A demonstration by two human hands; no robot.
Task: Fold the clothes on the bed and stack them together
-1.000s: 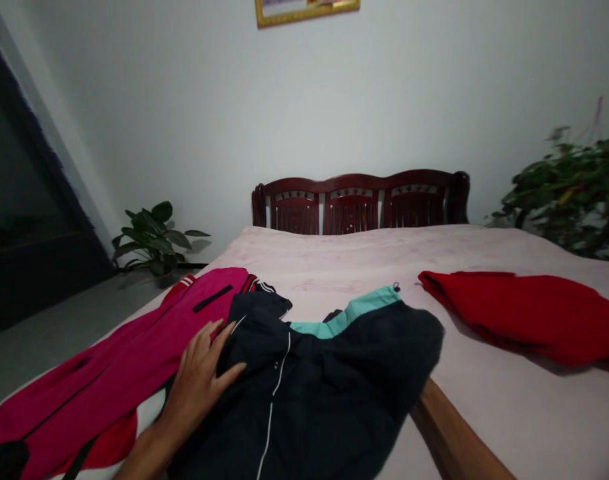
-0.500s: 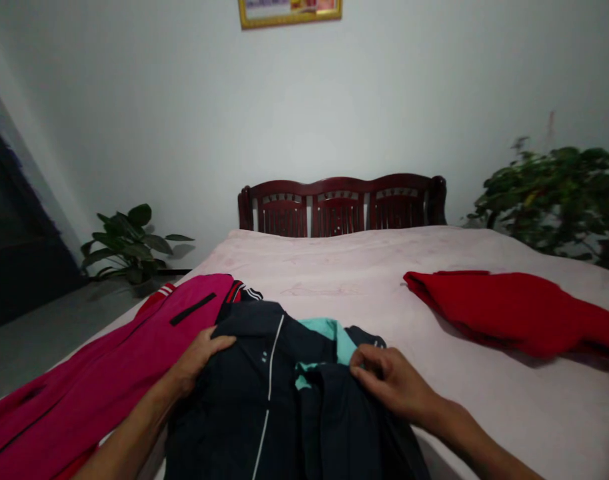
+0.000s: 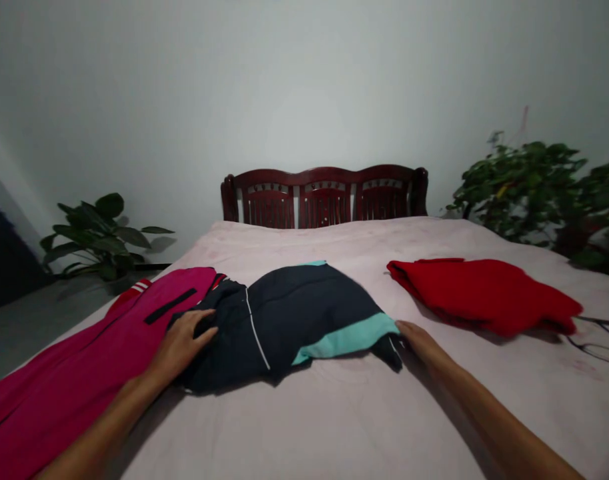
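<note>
Across the pale pink bedsheet (image 3: 284, 427), the dark navy garment (image 3: 304, 297) lies between your two hands, its turquoise band (image 3: 352, 338) along the near right edge. Your left hand (image 3: 189, 337) rests on the garment's left end with thumb and fingers spread apart, while your right hand (image 3: 417, 339) is at the right end of the turquoise band, though I cannot tell whether its fingertips pinch the cloth. To your left lies a magenta garment (image 3: 99, 353), and a red garment (image 3: 484, 293) sits apart on your right, near a pair of glasses (image 3: 599, 343).
</note>
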